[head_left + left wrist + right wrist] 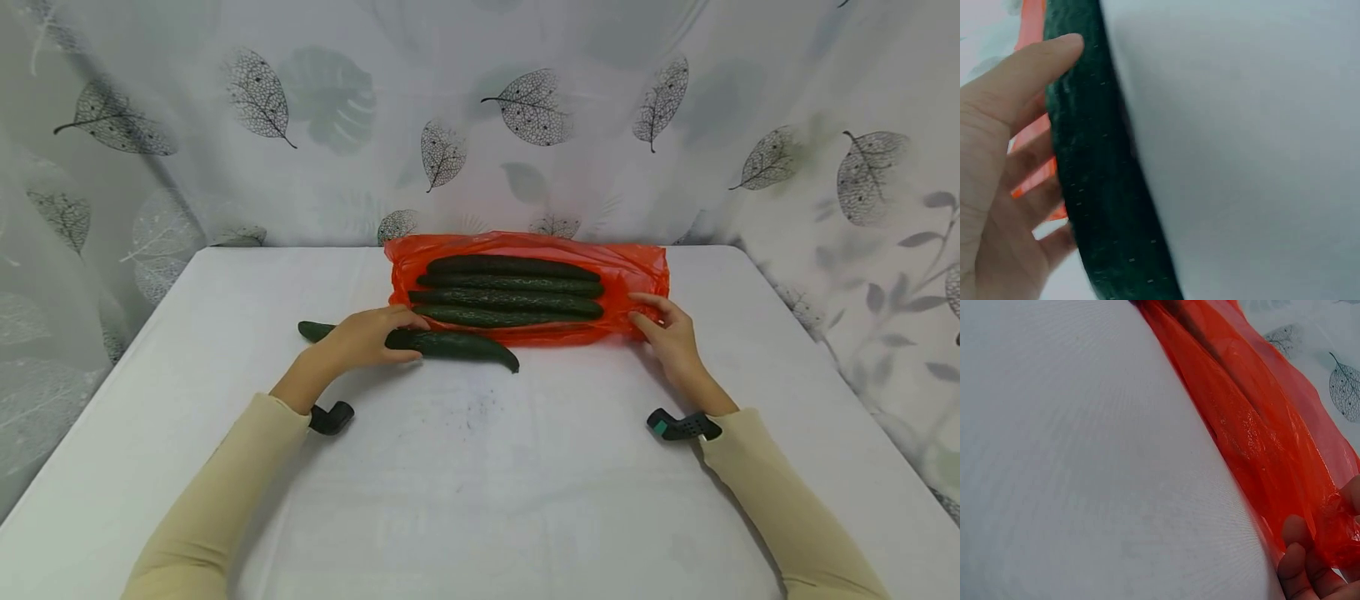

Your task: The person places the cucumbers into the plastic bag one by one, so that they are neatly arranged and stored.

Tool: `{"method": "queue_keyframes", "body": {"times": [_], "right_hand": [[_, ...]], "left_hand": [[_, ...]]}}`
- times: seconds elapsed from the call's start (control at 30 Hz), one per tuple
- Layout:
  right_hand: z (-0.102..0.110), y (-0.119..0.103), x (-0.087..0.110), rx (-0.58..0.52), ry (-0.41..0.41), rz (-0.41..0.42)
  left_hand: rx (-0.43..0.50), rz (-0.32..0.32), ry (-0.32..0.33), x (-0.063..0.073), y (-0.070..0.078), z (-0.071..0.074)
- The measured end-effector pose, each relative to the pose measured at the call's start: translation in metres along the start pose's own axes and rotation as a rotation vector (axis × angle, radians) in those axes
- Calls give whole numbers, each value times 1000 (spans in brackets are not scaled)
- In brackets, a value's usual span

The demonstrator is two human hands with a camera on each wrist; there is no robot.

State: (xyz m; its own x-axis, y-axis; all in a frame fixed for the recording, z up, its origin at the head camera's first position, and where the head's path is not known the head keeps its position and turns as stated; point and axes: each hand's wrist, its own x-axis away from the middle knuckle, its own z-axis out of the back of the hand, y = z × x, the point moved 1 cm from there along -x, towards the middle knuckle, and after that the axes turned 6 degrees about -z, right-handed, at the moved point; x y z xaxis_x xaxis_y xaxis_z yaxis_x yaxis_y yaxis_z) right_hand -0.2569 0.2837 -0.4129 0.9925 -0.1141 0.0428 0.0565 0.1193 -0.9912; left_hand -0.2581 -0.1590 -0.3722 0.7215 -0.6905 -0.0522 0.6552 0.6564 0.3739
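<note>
My left hand (367, 337) lies over a loose cucumber (450, 345) at the centre of the head view, my fingers (1029, 69) curled around it, thumb on the near side and the rest wrapped over the far side. The cucumber rests on the white counter (480, 483), stretched left to right, one end poking out left of my hand and the longer part tapering off to the right. It sits just in front of the red plastic bag (525, 250), close to its near edge.

My right hand (667, 333) is at the bag's right end, right of centre in the frame. In the right wrist view my fingertips (1297, 537) pinch the crumpled red plastic (1254, 425) at the lower right corner.

Four more cucumbers (510, 292) lie side by side on the bag, parallel to the loose one. A leaf-printed curtain (525, 108) hangs across the upper part of the frame behind the counter.
</note>
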Motion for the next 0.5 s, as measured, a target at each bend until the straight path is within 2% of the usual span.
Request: {"method": "queue_keyframes", "body": {"times": [0.17, 0.5], "right_hand": [[0, -1, -1, -18, 8, 11], [0, 0, -1, 6, 4, 17]], "left_hand": [[14, 29, -69, 0, 0, -1], [22, 19, -118, -4, -2, -4]]}}
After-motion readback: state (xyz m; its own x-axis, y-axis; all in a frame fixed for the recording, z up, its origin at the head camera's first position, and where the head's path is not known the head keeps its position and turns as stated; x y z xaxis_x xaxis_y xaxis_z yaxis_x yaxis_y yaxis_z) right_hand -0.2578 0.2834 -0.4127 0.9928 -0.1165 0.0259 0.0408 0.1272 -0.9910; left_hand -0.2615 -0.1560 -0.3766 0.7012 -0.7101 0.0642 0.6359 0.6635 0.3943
